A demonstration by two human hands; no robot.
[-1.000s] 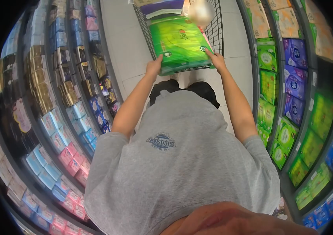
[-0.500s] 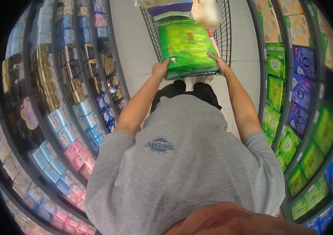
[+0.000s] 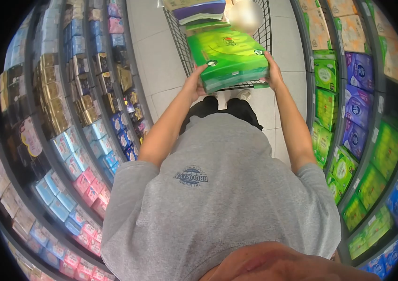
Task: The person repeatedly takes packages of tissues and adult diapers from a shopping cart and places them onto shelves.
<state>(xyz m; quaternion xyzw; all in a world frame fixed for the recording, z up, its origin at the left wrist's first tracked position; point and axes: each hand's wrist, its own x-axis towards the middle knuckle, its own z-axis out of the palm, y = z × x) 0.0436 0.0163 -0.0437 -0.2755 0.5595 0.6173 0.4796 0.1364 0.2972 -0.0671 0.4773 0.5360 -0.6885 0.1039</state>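
Both my hands hold a large green tissue pack (image 3: 229, 49) in plastic wrap, at the near end of a black wire shopping cart (image 3: 263, 35). My left hand (image 3: 194, 84) is closed on the pack's left near corner, thumb along the side. At the right near corner my right hand (image 3: 274, 72) grips it, fingers partly hidden beneath. The pack's near side faces me. Beyond it in the cart lies a purple and white package (image 3: 201, 11).
Shelves of blue, pink and gold packs (image 3: 58, 196) line the left side. On the right stand shelves of green packs (image 3: 325, 75) and purple packs (image 3: 358, 103). Pale floor tiles (image 3: 150, 61) run between them. A round blurred patch covers part of the cart.
The pack has tilted and turned a little, so more of its near side shows. My right hand has shifted slightly up and to the right; my left thumb now lies along the side.
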